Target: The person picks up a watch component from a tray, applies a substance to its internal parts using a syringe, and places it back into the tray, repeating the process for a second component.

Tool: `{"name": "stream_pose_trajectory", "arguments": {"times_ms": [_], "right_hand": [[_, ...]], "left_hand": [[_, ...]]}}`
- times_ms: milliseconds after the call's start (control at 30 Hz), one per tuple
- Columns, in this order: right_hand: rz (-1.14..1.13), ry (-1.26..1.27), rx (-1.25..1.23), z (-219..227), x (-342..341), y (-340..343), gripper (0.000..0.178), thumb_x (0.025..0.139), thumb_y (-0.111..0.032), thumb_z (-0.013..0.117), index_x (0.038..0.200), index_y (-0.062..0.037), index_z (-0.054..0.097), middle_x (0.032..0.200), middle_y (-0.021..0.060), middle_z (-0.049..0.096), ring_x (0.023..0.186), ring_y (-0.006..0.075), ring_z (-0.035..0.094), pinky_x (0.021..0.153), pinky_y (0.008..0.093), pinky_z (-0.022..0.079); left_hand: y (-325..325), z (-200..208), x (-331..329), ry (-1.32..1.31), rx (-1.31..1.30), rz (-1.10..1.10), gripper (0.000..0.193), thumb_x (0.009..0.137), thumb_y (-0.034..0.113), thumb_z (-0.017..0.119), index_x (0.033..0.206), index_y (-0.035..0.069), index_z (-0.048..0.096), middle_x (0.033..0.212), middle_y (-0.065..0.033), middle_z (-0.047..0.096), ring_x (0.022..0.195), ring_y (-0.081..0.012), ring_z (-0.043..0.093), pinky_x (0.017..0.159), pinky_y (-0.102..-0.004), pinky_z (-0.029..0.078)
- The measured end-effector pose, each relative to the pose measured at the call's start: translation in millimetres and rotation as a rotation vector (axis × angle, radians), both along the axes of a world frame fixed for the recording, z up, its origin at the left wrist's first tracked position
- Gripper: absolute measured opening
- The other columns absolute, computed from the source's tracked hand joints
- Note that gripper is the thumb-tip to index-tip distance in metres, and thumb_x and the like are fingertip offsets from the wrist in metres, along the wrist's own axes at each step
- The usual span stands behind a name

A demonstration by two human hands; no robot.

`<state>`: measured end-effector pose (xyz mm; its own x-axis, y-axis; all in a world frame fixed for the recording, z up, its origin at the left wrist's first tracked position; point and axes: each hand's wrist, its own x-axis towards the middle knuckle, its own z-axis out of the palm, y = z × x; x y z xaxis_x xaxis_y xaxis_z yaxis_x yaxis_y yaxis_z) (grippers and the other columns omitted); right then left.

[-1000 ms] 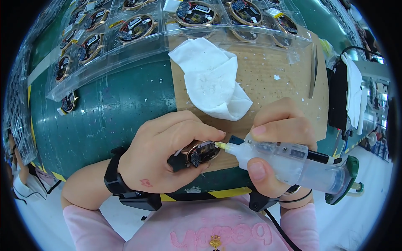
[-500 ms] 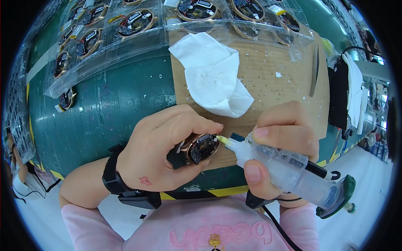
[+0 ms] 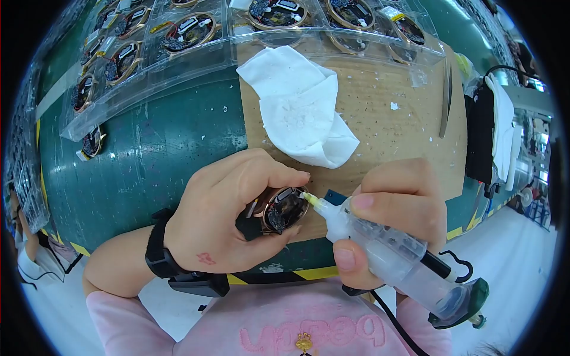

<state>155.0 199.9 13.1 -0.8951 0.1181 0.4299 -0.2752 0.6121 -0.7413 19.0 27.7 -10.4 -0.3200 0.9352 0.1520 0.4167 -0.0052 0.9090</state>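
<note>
Nearest is the person's pink shirt (image 3: pixel 309 329), just below the black-and-yellow striped edge (image 3: pixel 285 276) of the green surface (image 3: pixel 160 160). A black strap (image 3: pixel 158 249) circles the left wrist. The right hand (image 3: pixel 409 202) grasps a cloudy, clear syringe (image 3: pixel 386 252), its fingers wrapped around the barrel and its thumb pressed along the near side. The syringe's dark green end cap (image 3: pixel 469 305) slants down toward the lower right. The left hand (image 3: pixel 217 216) has its fingers closed on a round watch (image 3: pixel 286 209) with a copper-coloured rim and dark insides, tilted up above the near edge of a cardboard sheet (image 3: pixel 386 139). The syringe's yellowish tip (image 3: pixel 311 199) meets the watch's right side; whether it touches is too small to tell. Farther off, a crumpled white cloth (image 3: pixel 300 113) lies on the cardboard, and tweezers (image 3: pixel 445 110) rest near its right side. To the left, a loose watch (image 3: pixel 92 142) sits beside a clear plastic tray (image 3: pixel 157 74), whose compartments hold more open watches (image 3: pixel 190 32) at the far side.
</note>
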Motion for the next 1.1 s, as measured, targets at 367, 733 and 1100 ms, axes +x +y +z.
{"name": "stream_pose_trajectory", "arguments": {"times_ms": [367,733,1100], "right_hand": [[0.040,-0.020,0.016,4.8,-1.2,0.1,0.042,0.078,-0.028,0.075,0.107,-0.0070,0.054,0.085,0.0105,0.053,0.065,0.0139,0.050,0.052,0.0252,0.040],[0.043,-0.003,0.000,5.9,-1.2,-5.9,0.039,0.079,-0.026,0.074,0.106,-0.0077,0.053,0.085,0.0095,0.053,0.065,0.0154,0.050,0.052,0.0259,0.041],[0.039,-0.006,0.021,5.3,-1.8,-0.4,0.040,0.078,-0.028,0.075,0.105,-0.0067,0.054,0.085,0.0100,0.054,0.065,0.0143,0.050,0.053,0.0250,0.040]], "left_hand": [[0.1,2.0,-0.6,0.012,-0.021,-0.011,0.046,0.065,0.004,0.075,0.108,0.005,0.057,0.084,-0.0089,0.059,0.074,-0.0267,0.060,0.062,-0.0321,0.047],[0.6,-2.3,0.6,0.016,0.008,0.004,0.046,0.061,0.003,0.075,0.105,0.002,0.061,0.082,-0.0078,0.061,0.071,-0.0222,0.059,0.061,-0.0282,0.043],[0.1,-2.1,-0.8,0.013,0.018,0.004,0.048,0.061,0.003,0.077,0.106,0.002,0.060,0.083,-0.0086,0.061,0.072,-0.0234,0.060,0.063,-0.0291,0.045]]}}
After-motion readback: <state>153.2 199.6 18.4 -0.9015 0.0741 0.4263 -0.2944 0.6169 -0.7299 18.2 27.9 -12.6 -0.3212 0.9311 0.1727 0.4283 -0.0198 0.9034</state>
